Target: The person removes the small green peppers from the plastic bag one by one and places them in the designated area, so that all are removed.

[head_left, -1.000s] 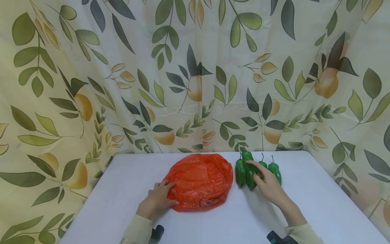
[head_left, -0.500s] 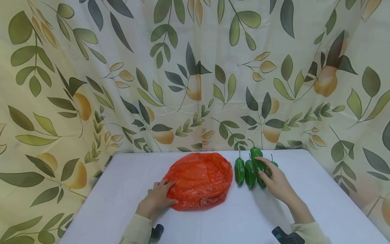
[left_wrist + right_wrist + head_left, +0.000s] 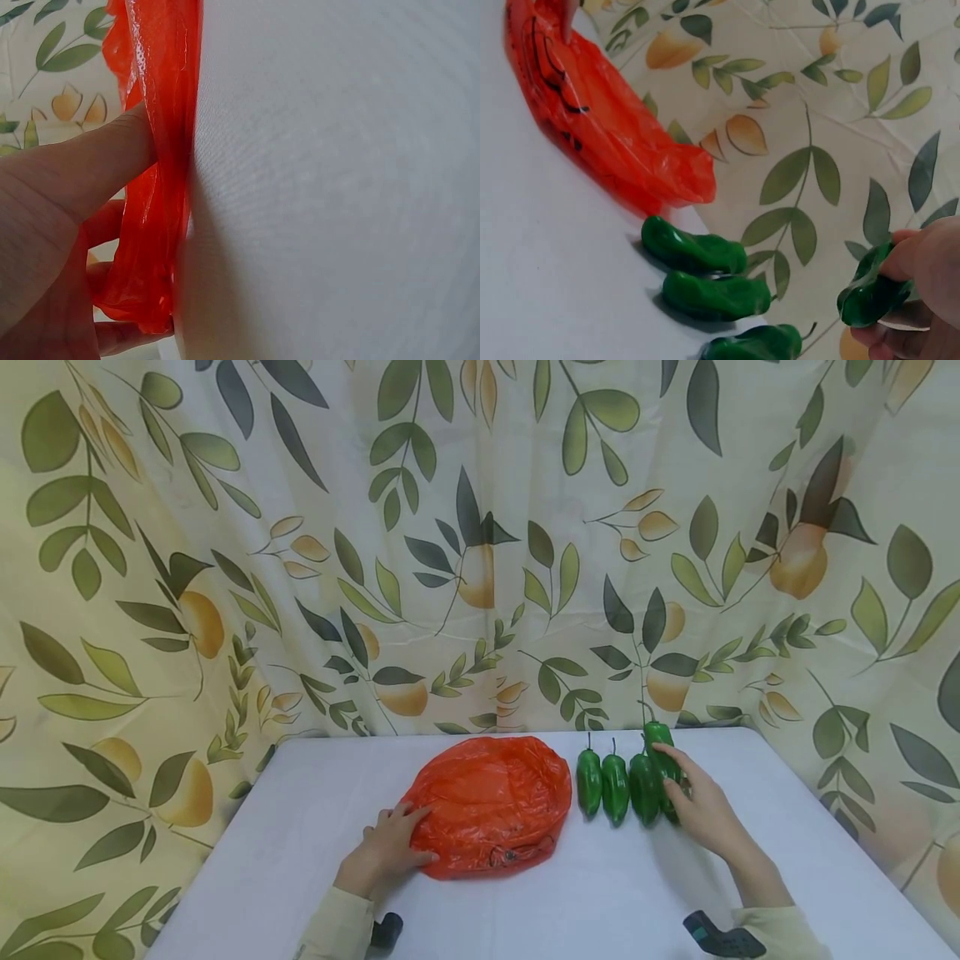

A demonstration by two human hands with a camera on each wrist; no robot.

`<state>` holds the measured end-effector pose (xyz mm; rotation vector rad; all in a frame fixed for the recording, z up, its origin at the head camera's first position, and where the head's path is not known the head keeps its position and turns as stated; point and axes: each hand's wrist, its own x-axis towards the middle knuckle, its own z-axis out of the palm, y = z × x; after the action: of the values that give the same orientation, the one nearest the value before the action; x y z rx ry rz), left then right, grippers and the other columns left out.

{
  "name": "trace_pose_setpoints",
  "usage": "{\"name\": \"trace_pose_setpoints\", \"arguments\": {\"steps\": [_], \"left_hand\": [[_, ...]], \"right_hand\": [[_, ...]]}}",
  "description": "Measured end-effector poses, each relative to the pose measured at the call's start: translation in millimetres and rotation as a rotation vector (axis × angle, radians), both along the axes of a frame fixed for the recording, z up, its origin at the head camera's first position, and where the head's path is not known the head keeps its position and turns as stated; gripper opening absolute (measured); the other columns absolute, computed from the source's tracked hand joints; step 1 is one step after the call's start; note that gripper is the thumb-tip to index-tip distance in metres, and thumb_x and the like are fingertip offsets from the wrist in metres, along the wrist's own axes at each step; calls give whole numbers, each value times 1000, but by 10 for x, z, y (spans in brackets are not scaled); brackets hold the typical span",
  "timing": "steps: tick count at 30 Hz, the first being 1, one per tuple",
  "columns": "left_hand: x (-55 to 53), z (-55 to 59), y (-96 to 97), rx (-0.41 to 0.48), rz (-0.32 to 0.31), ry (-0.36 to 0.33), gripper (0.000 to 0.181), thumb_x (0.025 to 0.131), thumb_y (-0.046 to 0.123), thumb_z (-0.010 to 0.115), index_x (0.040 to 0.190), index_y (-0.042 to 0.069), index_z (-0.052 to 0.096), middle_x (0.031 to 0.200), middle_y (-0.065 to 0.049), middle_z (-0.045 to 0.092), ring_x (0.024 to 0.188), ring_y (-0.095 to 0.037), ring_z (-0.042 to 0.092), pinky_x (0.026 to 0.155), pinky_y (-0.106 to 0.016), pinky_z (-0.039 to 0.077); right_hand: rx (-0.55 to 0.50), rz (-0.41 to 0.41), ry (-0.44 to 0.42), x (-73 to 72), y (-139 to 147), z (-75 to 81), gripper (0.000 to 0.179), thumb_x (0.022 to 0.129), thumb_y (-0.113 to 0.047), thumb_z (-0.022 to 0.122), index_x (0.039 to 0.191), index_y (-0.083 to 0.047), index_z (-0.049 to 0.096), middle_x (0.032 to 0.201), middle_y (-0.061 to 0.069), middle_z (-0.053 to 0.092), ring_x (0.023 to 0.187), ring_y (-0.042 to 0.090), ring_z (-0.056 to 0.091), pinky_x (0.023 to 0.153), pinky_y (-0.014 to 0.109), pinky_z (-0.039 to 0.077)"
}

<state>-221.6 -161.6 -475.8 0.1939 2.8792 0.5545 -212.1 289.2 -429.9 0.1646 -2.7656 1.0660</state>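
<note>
My right hand (image 3: 705, 806) pinches a glossy green pepper (image 3: 658, 743) between thumb and fingers, stem pointing away. In the right wrist view that pepper (image 3: 866, 296) shows in the fingertips. In the head view three more green peppers stand in a row to its left: one (image 3: 588, 783) nearest the bag, a middle one (image 3: 615, 789), and one (image 3: 643, 787) partly overlapped by the held pepper. What lies behind the right hand is mostly hidden. My left hand (image 3: 384, 852) rests spread at the left edge of a crumpled red plastic bag (image 3: 491, 802), its thumb (image 3: 112, 154) touching the plastic.
A white-covered table (image 3: 585, 893) bears everything. Behind and beside it hangs a curtain (image 3: 480, 543) printed with leaves and fruit. The bag has dark print near its front edge. A dark device (image 3: 723, 935) sits at my right wrist and another (image 3: 387, 931) at my left.
My right hand has moved rightward along the pepper row with the held pepper, uncovering the second and third peppers. The left hand and the bag have stayed in place.
</note>
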Motion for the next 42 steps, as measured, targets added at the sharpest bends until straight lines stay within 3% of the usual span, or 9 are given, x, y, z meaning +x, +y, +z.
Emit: {"name": "trace_pose_setpoints", "arguments": {"steps": [3,8,15,19,28,31,34,38,42], "left_hand": [[9,4,2,6,-4,0,82,78,45,84,149,21,51,149,-13,47,129,-38,45,106,-71,41],[10,17,5,18,0,-7,83,77,45,85,149,22,50,149,-12,47,129,-37,44,107,-72,40],[3,-21,0,15,4,-4,83,77,45,85,149,22,50,150,-12,47,130,-38,45,107,-72,40],[4,-41,3,16,7,-11,83,77,46,84,149,22,50,150,-12,47,130,-38,44,106,-72,41],[11,14,8,53,-6,-1,84,77,41,86,150,19,50,153,-14,45,132,-40,42,107,-74,37],[16,31,11,46,-5,-2,84,77,41,86,150,19,50,154,-14,44,133,-40,42,107,-74,38],[15,29,12,44,-5,-3,84,77,41,86,150,19,50,153,-15,44,133,-41,42,106,-74,38],[15,18,11,34,-6,-1,84,77,42,85,150,19,50,152,-15,45,132,-41,43,106,-73,40],[11,2,10,27,-11,7,83,78,42,85,149,19,50,150,-15,46,130,-40,43,105,-72,42]], "right_hand": [[1,-8,-7,-17,74,-36,57,102,-3,42,157,-8,28,148,41,36,108,51,57,64,33,55],[7,-22,-13,-50,181,-80,58,103,-3,40,158,-7,25,145,42,37,108,52,57,66,36,56],[23,-32,-50,-83,267,-111,57,103,-2,38,158,-4,23,153,44,25,127,65,42,92,70,51],[18,-27,-82,-98,299,-133,58,103,-1,37,158,-2,21,155,44,21,134,68,32,99,76,42],[15,-63,-117,-133,400,-221,57,102,-2,32,158,0,20,154,46,21,118,58,51,75,43,55],[9,-67,-113,-141,442,-235,55,102,-1,31,156,3,24,153,46,22,124,63,47,86,60,54],[5,-65,-108,-154,476,-246,52,101,2,30,154,6,27,153,45,24,135,67,32,104,74,38],[-20,-80,-103,-158,513,-259,55,100,4,27,155,5,26,154,44,22,139,66,25,108,77,30],[-25,-118,-99,-146,539,-273,58,100,4,24,157,2,22,155,44,20,135,63,33,103,73,38]]}}
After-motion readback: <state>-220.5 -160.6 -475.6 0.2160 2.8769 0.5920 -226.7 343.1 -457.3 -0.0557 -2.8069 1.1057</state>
